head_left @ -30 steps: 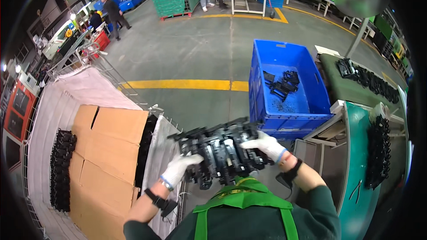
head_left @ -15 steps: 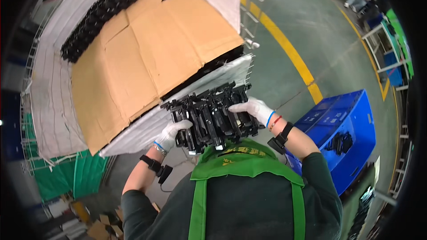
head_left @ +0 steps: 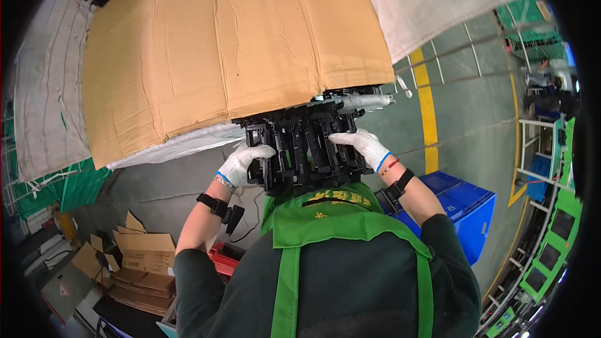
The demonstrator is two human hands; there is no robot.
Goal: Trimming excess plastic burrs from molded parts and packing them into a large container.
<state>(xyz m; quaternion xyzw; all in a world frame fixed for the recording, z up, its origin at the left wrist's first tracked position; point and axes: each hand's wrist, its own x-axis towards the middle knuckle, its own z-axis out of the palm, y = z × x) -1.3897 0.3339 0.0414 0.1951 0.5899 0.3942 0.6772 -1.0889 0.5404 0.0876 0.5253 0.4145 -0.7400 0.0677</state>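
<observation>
So, black parts (head_left: 307, 153): bunched by the near edge of the cardboard (head_left: 250, 37)
Left hand (head_left: 246, 161), right hand (head_left: 363, 145): clamped on opposite ends of the bunch
Handling: probably stiff, not too heavy, kinda snappable; best squeezed at both ends

The black parts (head_left: 316, 150) looked like hard plastic, faintly glossy on their ridges. The cardboard sheet (head_left: 250, 37) was matt, creased toward its near edge; past its right edge, the white liner (head_left: 438, 3) looked like cloth. The gloves (head_left: 240, 164) were knitted, rough-surfaced.
</observation>
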